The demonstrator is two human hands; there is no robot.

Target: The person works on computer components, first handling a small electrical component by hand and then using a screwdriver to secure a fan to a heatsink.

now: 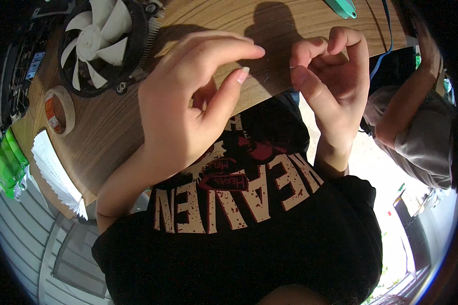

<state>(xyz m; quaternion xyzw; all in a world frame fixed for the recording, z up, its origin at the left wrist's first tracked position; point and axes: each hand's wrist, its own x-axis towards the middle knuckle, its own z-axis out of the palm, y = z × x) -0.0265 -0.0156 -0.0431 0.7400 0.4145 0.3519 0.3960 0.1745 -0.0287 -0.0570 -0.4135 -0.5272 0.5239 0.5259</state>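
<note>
My left hand (180, 99) is raised over the near edge of the wooden table (107, 140). Its fingers curve forward, with a gap between thumb and index fingertip, and I see nothing held there. To its right, my right hand (333, 81) is turned palm-up with the fingers curled. The right thumb and index fingertip press together in a pinch; whatever sits between them is too small to make out. A cooling fan (89, 43) with white blades in a black frame lies beyond my left hand.
Left on the table are a tape roll (61, 111), a pleated white paper (56, 170) and a green packet (7, 162). A teal plastic object (342, 7) and a blue cord (389, 30) lie at the far right. Another person's arm (412, 96) is at right.
</note>
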